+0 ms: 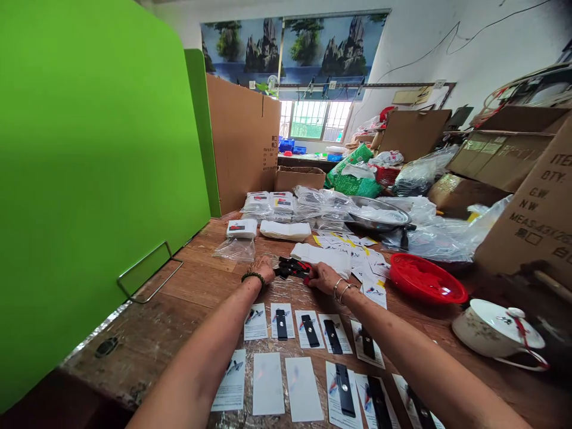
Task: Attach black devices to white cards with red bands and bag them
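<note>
Both my arms reach forward over a wooden table (pixel 179 286). My left hand (pixel 263 269), with a bead bracelet on the wrist, and my right hand (pixel 322 276), with metal bangles, are both on a small pile of black and red pieces (pixel 291 267). The fingers of each hand curl into the pile; what they grip is too small to make out. Nearer to me lie two rows of white cards (pixel 308 330), several with a black strip (pixel 310 330) laid on them and two bare white cards (pixel 286 384).
A green panel (pixel 89 167) with a wire foot stands at the left. Stacks of bagged packets (pixel 268 205), loose cards, a metal bowl (pixel 379 214), a red basket (pixel 424 280), a lidded white teacup (pixel 496 333) and cardboard boxes (pixel 531 220) crowd the back and right.
</note>
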